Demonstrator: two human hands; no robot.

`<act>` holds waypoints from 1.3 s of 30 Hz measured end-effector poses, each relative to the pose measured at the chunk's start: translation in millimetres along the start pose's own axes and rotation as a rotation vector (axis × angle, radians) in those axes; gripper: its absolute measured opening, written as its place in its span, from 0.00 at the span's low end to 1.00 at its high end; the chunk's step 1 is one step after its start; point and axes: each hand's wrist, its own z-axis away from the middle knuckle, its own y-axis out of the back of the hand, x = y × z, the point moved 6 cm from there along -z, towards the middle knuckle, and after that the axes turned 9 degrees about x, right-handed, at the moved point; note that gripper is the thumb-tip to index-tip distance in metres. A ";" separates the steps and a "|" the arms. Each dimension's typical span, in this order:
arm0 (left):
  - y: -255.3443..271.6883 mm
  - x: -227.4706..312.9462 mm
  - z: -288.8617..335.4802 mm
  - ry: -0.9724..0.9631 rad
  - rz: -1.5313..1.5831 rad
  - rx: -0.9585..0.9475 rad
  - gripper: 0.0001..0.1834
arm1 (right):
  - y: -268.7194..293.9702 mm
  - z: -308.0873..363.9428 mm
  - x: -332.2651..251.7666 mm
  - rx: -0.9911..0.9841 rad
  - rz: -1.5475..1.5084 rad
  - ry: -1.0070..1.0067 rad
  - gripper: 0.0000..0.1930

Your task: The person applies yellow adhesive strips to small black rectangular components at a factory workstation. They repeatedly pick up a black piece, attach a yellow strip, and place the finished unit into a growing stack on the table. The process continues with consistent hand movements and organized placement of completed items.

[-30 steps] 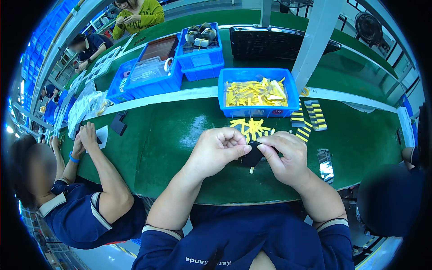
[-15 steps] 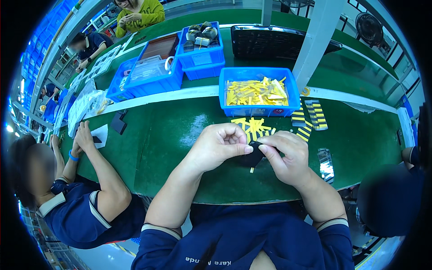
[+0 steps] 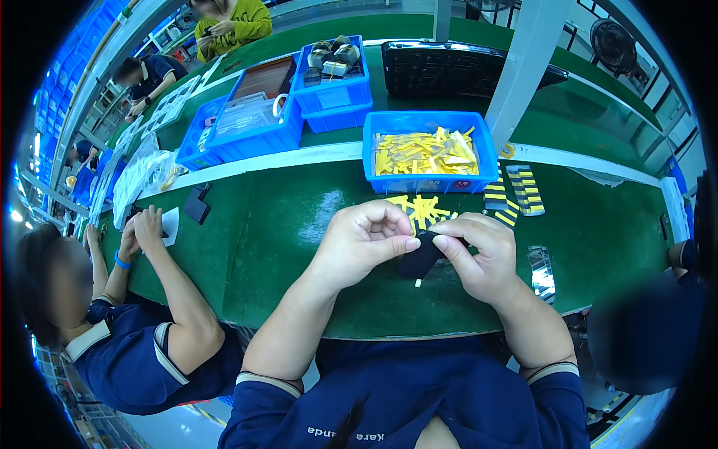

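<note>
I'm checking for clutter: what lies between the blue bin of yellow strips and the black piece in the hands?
Loose yellow strips, piled on the green tabletop, as the head view shows.

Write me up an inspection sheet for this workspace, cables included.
Surface: green tabletop, with a whitish patch left of centre.
Job's things: black piece between the hands; loose yellow strips just beyond; blue bin of yellow pieces behind them.
Clutter: yellow-striped dark sheets right of the bin; glossy strips right of the right hand; black object further left.
Hands: right hand pinches the black piece; left hand has its fingertips at the upper edge, grip unclear.
Cables: nothing seen on the tabletop.
Surroundings: co-worker at left; pale post and fan beyond.
</note>
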 end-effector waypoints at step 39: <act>-2.7 -10.9 4.2 0.071 0.065 0.068 0.05 | 7.6 1.7 19.1 0.135 -0.128 -0.297 0.05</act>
